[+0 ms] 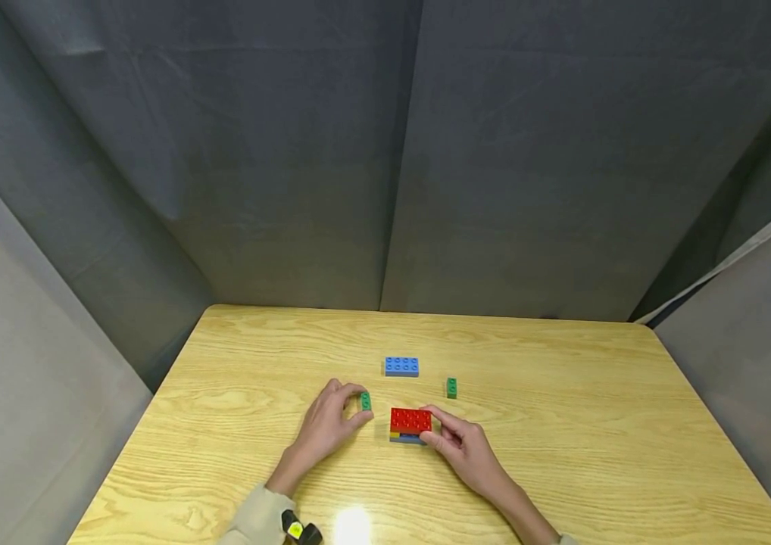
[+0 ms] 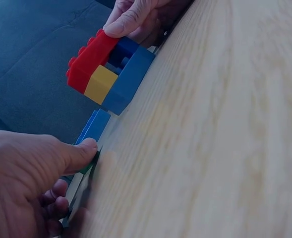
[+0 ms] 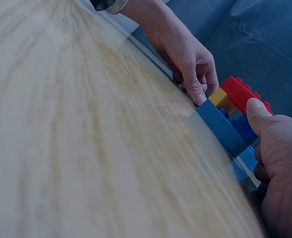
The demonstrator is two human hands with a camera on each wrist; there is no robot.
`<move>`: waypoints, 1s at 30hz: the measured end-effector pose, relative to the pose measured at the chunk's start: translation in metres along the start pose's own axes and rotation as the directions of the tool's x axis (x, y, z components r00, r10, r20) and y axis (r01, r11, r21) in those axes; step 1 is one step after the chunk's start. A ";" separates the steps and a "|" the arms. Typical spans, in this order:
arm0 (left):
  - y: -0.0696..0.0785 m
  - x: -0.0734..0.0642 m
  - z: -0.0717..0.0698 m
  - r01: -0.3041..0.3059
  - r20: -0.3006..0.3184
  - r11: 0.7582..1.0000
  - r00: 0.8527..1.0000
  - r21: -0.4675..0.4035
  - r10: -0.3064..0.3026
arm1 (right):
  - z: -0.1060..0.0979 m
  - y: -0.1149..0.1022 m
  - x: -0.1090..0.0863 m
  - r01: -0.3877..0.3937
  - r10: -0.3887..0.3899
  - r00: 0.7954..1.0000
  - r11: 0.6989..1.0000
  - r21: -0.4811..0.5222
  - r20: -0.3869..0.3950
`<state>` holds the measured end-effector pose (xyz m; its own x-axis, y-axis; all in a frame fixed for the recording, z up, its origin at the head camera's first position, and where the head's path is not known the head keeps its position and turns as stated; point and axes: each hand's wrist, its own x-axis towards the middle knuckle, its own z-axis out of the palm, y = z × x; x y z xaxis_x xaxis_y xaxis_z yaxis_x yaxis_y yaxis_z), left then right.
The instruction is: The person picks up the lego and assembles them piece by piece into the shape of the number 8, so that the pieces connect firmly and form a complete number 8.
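Note:
My left hand pinches a small green building brick between thumb and finger, low at the tabletop. In the left wrist view the thumb hides most of this green brick. To its right stands a small stack: a red brick on top, a yellow brick and a dark blue brick in the middle with a gap between them, and a blue brick at the bottom. My right hand grips the stack's right end, thumb against the red brick.
A loose blue brick lies behind the stack on the wooden table. Another small green brick lies behind and to the right of the stack. Grey curtains hang around the table's back and sides.

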<state>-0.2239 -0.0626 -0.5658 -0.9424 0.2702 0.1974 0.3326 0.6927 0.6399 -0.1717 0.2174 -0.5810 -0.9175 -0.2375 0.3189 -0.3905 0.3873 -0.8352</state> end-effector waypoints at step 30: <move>0.020 0.000 -0.024 -0.049 0.080 0.997 0.995 -0.064 0.054 | -0.002 0.004 -0.008 0.015 -0.015 1.000 1.000 0.005 -0.007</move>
<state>-0.2178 -0.0652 -0.5351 -0.9171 0.3598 0.1717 0.3753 0.6341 0.6760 -0.1664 0.2225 -0.5856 -0.9120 -0.2374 0.3346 -0.4041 0.3791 -0.8325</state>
